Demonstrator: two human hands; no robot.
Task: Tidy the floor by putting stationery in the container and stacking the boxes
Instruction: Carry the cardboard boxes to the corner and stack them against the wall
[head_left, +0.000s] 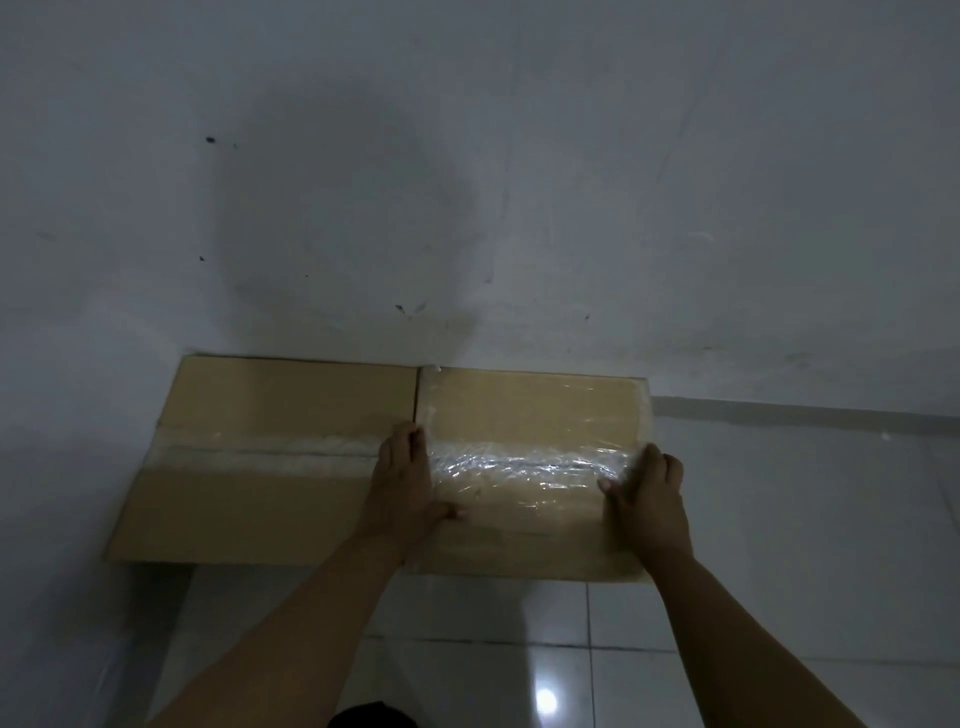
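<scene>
We see two boxes side by side on the floor (727, 597) against the wall (467, 156): left box (260, 467), right box (530, 415) touching it.

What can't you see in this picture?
- Head view: what is inside the two boxes, left and right; both are taped shut.
- What the boxes rest on; their tops hide it.
- Fingertips of the left hand and right hand, curled over the right box's sides.
- Stationery and container: out of frame.

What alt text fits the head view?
Two bare hands, left hand and right hand, grip opposite sides of a plastic-wrapped cardboard box against a white wall. A second taped box sits beside it on the tiled floor.
</scene>
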